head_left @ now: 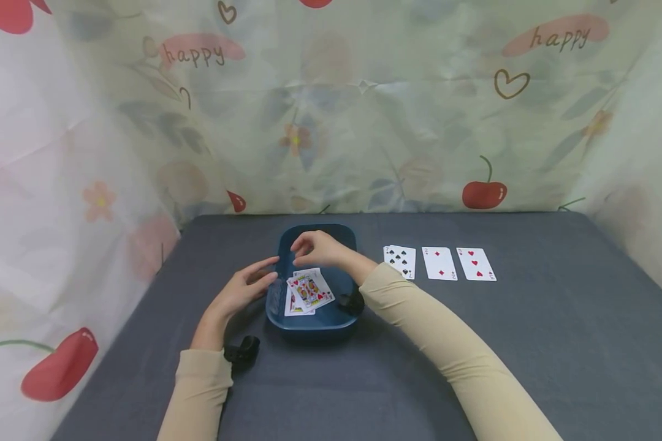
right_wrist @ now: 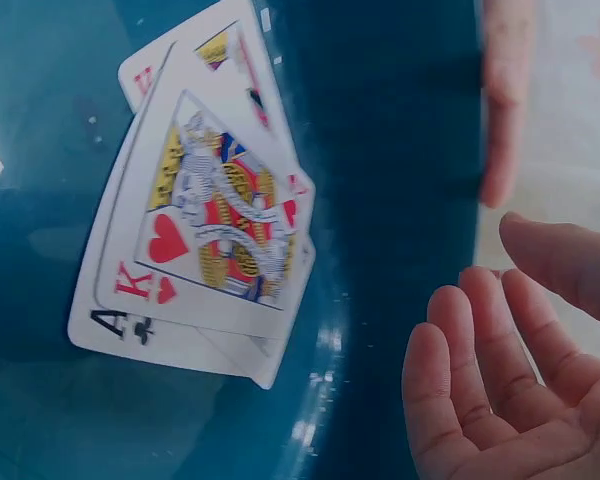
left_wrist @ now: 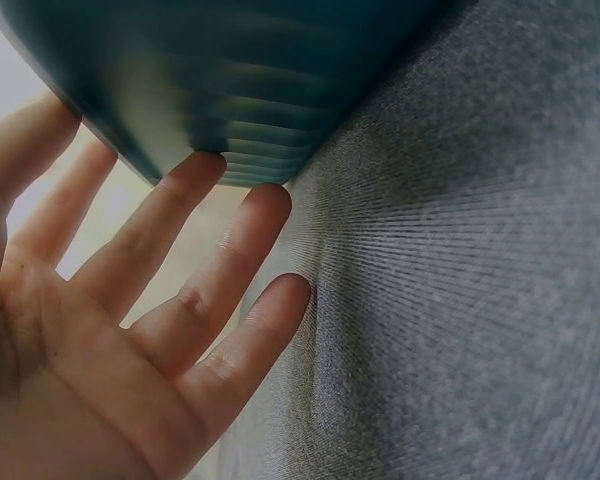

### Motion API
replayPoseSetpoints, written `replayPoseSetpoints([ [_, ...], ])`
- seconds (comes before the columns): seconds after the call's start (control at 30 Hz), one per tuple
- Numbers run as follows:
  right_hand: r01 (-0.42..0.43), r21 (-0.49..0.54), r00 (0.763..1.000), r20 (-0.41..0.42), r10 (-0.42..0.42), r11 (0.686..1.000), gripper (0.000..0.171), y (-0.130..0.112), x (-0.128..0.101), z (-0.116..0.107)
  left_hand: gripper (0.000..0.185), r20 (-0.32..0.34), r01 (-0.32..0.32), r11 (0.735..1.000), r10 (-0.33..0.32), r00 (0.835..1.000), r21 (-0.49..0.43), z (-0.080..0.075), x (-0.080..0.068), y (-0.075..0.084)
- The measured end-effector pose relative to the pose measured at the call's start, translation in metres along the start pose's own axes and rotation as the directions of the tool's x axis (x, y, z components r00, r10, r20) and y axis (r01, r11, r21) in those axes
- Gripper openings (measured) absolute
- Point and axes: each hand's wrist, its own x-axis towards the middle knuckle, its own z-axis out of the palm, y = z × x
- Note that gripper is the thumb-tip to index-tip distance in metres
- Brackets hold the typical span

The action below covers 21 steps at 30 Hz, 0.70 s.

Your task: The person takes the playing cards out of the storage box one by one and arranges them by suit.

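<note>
Playing cards (head_left: 307, 292) lie fanned, face up, inside the blue tray (head_left: 287, 245) on the grey surface (head_left: 529, 343) in the head view. The left hand (head_left: 246, 288) has straight fingers against the tray's left side, and the right hand (head_left: 315, 247) hovers above the far end, fingers loosely curled and holding nothing. To the right, three more cards (head_left: 440, 263) sit in a row, well apart from the tray.

From the left wrist, the left hand (left_wrist: 130, 330) is spread flat, fingertips (left_wrist: 265, 200) touching the tray's ribbed outer wall (left_wrist: 240, 90) where it meets the surface (left_wrist: 480, 300). With only fingertips bracing it, the tray could slide or tip if pushed.

From the right wrist, a king of hearts (right_wrist: 205, 215) tops the pile above an ace, and the right hand (right_wrist: 500, 380) is relaxed and empty beside the wall (right_wrist: 400, 150). A loose pinch on the overlapped cards could lift several at once or scatter them.
</note>
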Motion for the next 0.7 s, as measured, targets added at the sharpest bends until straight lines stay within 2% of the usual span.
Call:
replayPoseSetpoints([
  [0.37, -0.1, -0.03, 0.992, 0.077, 0.102, 0.995, 0.039, 0.012, 0.012, 0.016, 0.054, 0.017, -0.023, 0.999, 0.024, 1.0, -0.027, 0.0, 0.0, -0.001],
  [0.7, -0.115, -0.139, 0.981, 0.138, 0.134, 0.984, 0.059, 0.016, 0.013, 0.021, 0.054, 0.017, -0.024, 0.999, 0.024, 1.0, -0.023, -0.001, -0.001, 0.0],
])
